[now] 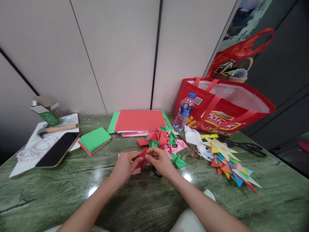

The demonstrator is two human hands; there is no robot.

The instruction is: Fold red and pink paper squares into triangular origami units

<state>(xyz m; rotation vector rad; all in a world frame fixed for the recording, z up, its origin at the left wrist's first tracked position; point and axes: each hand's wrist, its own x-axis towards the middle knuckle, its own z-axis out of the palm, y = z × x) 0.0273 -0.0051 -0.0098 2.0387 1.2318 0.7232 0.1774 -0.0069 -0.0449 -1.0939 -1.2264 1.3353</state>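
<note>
A small folded piece of red paper (143,156) is pinched between my two hands above the table. My left hand (125,165) grips its left side, fingers closed. On its right side, my right hand (158,158) holds it between thumb and fingers. Pink paper (137,171) lies partly hidden under my hands. Just beyond them is a loose pile of folded red, green and pink paper pieces (163,138). One green folded piece (178,161) lies to the right of my right hand. A dark loop (157,173), perhaps a scissors handle, shows below it.
Stacked coloured sheets (142,120) lie at the back, with smaller green and red sheets (95,139) left. A phone (59,149) and a wooden-handled tool (60,128) sit far left. Rightward are a water bottle (184,112), red bag (217,108), multicoloured folded pieces (229,164) and black scissors (248,147).
</note>
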